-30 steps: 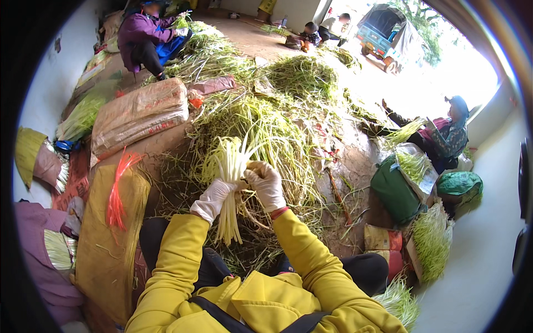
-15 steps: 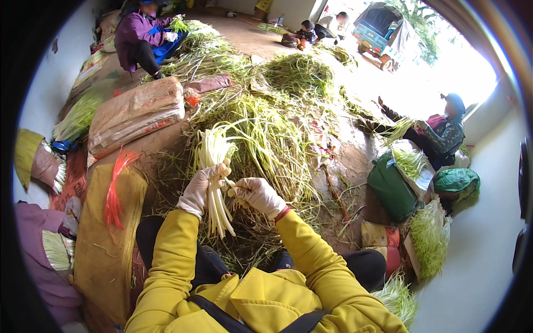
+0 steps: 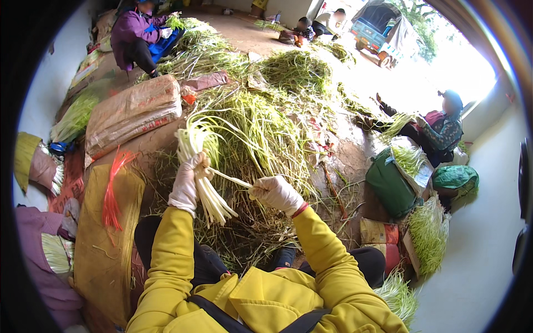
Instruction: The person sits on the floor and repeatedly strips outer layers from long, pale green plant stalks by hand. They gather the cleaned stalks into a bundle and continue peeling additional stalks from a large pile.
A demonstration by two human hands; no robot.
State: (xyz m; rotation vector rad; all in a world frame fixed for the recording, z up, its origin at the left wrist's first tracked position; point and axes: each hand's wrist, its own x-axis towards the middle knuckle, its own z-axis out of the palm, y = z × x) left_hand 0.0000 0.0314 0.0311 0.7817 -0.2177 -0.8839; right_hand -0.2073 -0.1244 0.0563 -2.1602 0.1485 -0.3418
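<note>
Green-white stems make up the bunch [image 3: 192, 140], held tilted in front of the wearer, at the pile's [image 3: 266, 130] near left side. Left hand [image 3: 187, 184]: gloved fingers wrapped around the bunch. Right hand [image 3: 277, 194]: fingers pinching one end of a pale strand [image 3: 230, 178], stretched taut between the hands — whether it encircles the bunch cannot be told. Status, as judged: bunch gathered; strand end not yet secured; pile largely loose. Appearance: whitish butts fan below the grip; greener tops arch over the pile.
</note>
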